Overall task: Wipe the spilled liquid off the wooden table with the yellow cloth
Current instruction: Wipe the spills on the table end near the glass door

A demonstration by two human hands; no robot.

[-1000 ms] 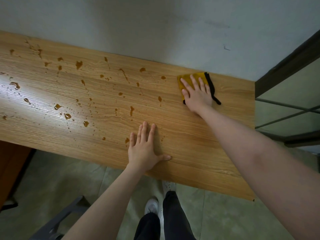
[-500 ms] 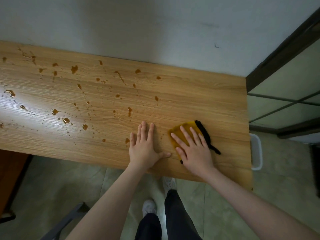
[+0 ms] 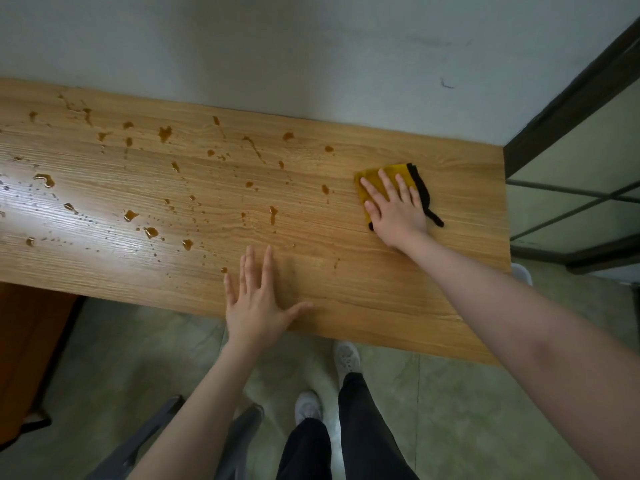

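Yellow cloth [image 3: 372,180] mostly hidden under flat right hand [image 3: 394,211].

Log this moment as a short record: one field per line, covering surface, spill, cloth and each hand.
surface: wooden table against a pale wall
spill: brown drops scattered over the left and middle of the table; right end looks mostly dry
cloth: yellow cloth with black edging, flat near the table's far right corner
right hand: right hand pressing flat on the cloth, fingers straight
left hand: left hand flat on the bare table near its front edge, fingers spread
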